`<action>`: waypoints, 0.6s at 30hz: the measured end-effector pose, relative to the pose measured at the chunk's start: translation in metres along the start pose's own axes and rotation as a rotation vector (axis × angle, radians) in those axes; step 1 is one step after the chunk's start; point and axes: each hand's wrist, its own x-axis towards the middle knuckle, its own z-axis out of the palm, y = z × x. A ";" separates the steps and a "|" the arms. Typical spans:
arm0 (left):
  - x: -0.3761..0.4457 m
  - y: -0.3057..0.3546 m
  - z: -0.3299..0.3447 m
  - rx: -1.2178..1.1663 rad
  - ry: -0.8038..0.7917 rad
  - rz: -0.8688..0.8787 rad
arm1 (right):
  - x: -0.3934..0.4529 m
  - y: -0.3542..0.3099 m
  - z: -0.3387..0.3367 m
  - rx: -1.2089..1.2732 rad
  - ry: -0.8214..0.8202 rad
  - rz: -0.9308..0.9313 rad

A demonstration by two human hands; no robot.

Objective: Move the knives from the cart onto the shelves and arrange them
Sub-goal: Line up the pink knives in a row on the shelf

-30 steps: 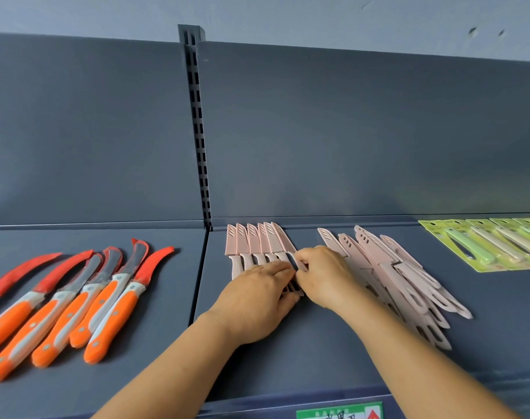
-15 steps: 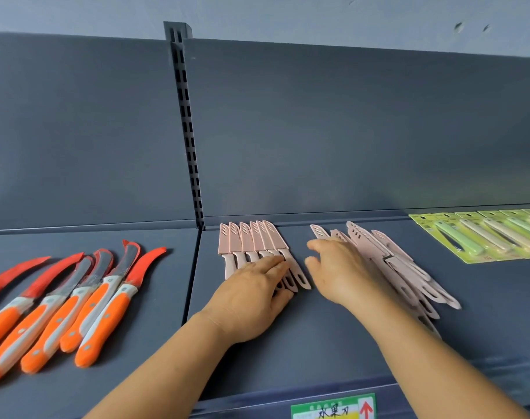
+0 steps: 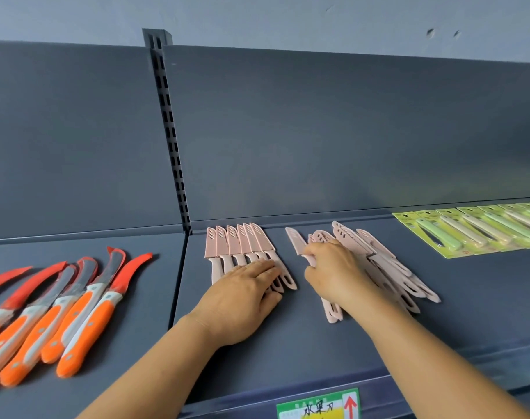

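Head view: right hand [image 3: 336,273] pinches one pink knife [image 3: 297,244] at frame centre, tip pointing up-left; the row [image 3: 242,246] lies just left, under the flat left hand [image 3: 242,294].

left hand [image 3: 242,294] flat on pink knife row [image 3: 242,246], right hand [image 3: 333,273] gripping pink knife [image 3: 295,241]

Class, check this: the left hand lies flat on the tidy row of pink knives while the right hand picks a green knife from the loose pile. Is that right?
Not quite. The head view shows the right hand gripping a pink knife from the loose pile, not a green one. The left hand does lie flat on the tidy row.
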 end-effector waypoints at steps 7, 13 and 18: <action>-0.001 0.002 -0.003 -0.015 0.024 0.024 | 0.003 -0.027 0.010 0.080 -0.019 -0.076; -0.002 0.002 -0.003 -0.020 0.031 0.024 | 0.012 -0.029 0.018 0.123 -0.021 -0.095; -0.001 0.002 -0.005 -0.021 0.020 0.030 | 0.016 -0.029 0.022 0.101 -0.028 -0.087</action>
